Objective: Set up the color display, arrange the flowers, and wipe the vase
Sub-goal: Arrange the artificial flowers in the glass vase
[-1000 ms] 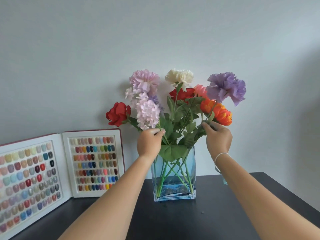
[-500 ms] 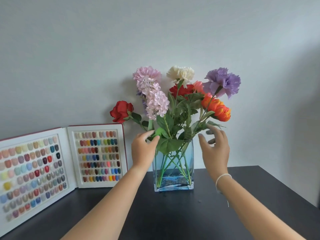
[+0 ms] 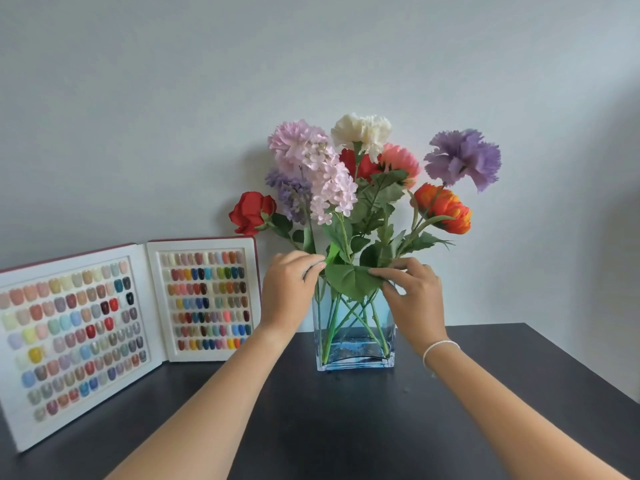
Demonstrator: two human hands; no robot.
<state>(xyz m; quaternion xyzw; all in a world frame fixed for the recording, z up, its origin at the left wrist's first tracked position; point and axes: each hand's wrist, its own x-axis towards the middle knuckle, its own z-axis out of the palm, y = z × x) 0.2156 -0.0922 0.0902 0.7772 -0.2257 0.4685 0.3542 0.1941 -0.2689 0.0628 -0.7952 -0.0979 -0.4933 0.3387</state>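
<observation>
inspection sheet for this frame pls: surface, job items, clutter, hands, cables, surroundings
Surface: dark table, vase and display standing on it.
Job's things: blue glass vase upright, holding the flowers, stems crossed inside; color display open, standing left of the vase. No wiping cloth seen.
Clutter: nothing seen.
Grippers: left hand curled at the stems by the vase mouth; right hand pinches a large green leaf over the rim.
Cables: nothing seen.
Surroundings: plain pale wall behind the table.
</observation>
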